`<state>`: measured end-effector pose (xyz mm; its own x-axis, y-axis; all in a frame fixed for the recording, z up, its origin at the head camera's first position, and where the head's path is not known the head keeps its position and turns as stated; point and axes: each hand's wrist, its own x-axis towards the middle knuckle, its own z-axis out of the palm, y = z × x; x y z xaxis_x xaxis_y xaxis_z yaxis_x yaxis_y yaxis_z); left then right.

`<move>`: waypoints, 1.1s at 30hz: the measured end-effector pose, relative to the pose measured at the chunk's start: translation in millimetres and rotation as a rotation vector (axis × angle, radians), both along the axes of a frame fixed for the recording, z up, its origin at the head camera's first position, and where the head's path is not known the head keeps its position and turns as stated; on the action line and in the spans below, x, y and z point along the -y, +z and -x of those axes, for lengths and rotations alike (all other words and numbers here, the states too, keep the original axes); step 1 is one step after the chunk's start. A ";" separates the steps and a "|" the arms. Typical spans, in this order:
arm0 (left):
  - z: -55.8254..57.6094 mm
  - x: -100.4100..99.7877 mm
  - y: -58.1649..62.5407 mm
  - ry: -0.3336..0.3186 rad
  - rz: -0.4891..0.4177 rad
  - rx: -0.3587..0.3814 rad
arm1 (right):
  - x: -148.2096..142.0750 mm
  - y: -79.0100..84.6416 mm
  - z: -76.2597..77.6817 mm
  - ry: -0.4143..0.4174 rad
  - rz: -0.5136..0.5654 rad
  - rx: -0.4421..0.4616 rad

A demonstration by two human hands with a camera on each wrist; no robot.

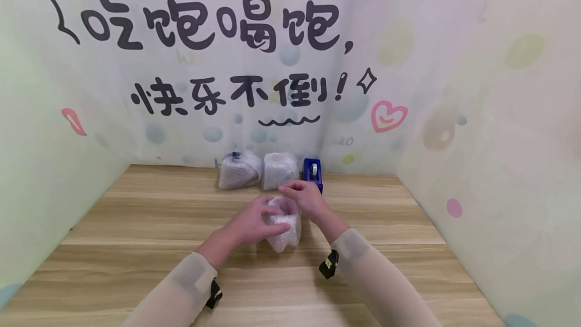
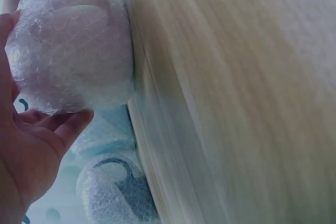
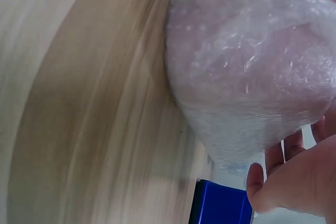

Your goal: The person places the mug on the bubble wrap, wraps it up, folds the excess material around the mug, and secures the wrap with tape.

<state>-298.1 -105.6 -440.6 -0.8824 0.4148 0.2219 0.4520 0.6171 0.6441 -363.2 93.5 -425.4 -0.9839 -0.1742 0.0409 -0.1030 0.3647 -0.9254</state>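
A pinkish cup wrapped in clear bubble wrap stands on the wooden table, its opening facing up. My left hand grips it from the left, thumb on the near side and fingers across the rim. In the left wrist view, the wrapped cup shows a curved band through the plastic. My right hand is at the far right of the rim, thumb and forefinger pinched together at the wrap's edge. In the right wrist view, those fingers curl beside the tapering end of the bubble wrap.
Two more bubble-wrapped items stand by the back wall: the left one with a dark patch, the other pale. To their right is a blue tape dispenser, close behind my right hand. Printed walls enclose the table.
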 end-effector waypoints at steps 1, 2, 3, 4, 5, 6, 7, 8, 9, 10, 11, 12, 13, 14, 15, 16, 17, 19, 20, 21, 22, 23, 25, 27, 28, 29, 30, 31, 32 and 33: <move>-0.1 -0.3 0.1 0.000 0.001 -0.001 | -0.5 -0.3 -0.3 -0.002 -0.013 0.007; -0.2 -0.5 0.2 -0.002 0.001 -0.002 | -1.2 -0.9 -0.3 -0.005 -0.026 0.015; -0.2 -0.7 0.3 -0.003 0.000 0.000 | -1.6 -1.2 -0.1 -0.012 -0.040 0.023; 0.1 -1.0 0.2 -0.004 0.001 0.003 | -1.8 -1.2 0.1 -0.023 -0.059 0.029; 0.0 -1.0 0.4 -0.003 0.001 0.010 | -2.0 -0.8 0.1 -0.040 -0.076 0.034; 0.1 -1.2 0.3 -0.001 0.003 0.010 | -2.2 -0.8 0.6 -0.057 -0.084 0.027; 0.0 -1.2 0.4 0.002 0.002 0.017 | -2.7 -0.2 1.1 -0.074 -0.086 0.011; 0.0 -1.1 0.1 0.004 -0.001 0.023 | -3.4 0.2 2.4 -0.086 -0.086 -0.016; 0.0 -1.2 -0.2 0.006 -0.003 0.031 | -4.2 1.1 3.2 -0.091 -0.084 -0.046; -0.1 -1.3 -0.4 0.007 -0.006 0.037 | -5.6 2.2 3.7 -0.087 -0.089 -0.080; -0.5 -1.3 -0.7 0.007 -0.009 0.041 | -7.3 3.2 4.2 -0.072 -0.101 -0.115; -0.6 -1.6 -1.2 0.009 -0.010 0.042 | -9.2 4.2 4.8 -0.042 -0.124 -0.147; -0.9 -1.7 -1.4 0.010 -0.013 0.050 | -11.3 5.2 4.9 -0.005 -0.168 -0.170; -1.0 -1.8 -1.6 0.013 -0.015 0.053 | -12.9 5.9 4.9 0.041 -0.216 -0.181; -1.0 -1.9 -1.8 0.015 -0.016 0.057 | -14.3 6.7 4.4 0.086 -0.263 -0.181; -1.0 -1.9 -1.8 0.019 -0.018 0.060 | -15.6 7.1 3.9 0.124 -0.309 -0.175; -0.9 -1.8 -2.0 0.022 -0.018 0.062 | -16.6 6.9 3.6 0.158 -0.345 -0.165; -0.6 -1.8 -2.0 0.028 -0.017 0.067 | -17.9 5.3 3.1 0.204 -0.391 -0.142; -0.5 -1.6 -2.0 0.029 -0.019 0.073 | -18.1 4.4 2.9 0.213 -0.396 -0.132; -0.1 -1.5 -2.2 0.029 -0.017 0.075 | -18.4 3.0 3.1 0.218 -0.396 -0.128; 0.2 -1.4 -2.2 0.028 -0.017 0.077 | -18.3 1.7 3.2 0.220 -0.396 -0.129; 0.4 -1.2 -2.3 0.028 -0.015 0.076 | -18.1 0.4 3.2 0.222 -0.393 -0.133; 1.2 -1.5 -2.6 0.025 -0.015 0.071 | -17.5 -2.0 3.9 0.219 -0.386 -0.136; 2.1 -2.4 -2.4 0.024 -0.019 0.065 | -17.1 -3.9 4.6 0.214 -0.377 -0.135; 2.5 -3.3 -2.0 0.027 -0.022 0.067 | -17.0 -4.5 4.8 0.210 -0.371 -0.130; 3.0 -4.4 -1.7 0.033 -0.026 0.069 | -17.1 -5.1 5.0 0.207 -0.365 -0.125; 3.4 -5.7 -0.9 0.038 -0.032 0.074 | -17.4 -5.4 5.1 0.204 -0.360 -0.122; 3.8 -7.0 -0.1 0.046 -0.039 0.078 | -17.5 -5.5 5.1 0.202 -0.357 -0.123; 3.8 -8.1 1.0 0.055 -0.044 0.084 | -17.6 -5.4 5.1 0.202 -0.355 -0.125; 4.0 -9.1 1.8 0.061 -0.046 0.087 | -17.7 -5.3 5.0 0.203 -0.350 -0.126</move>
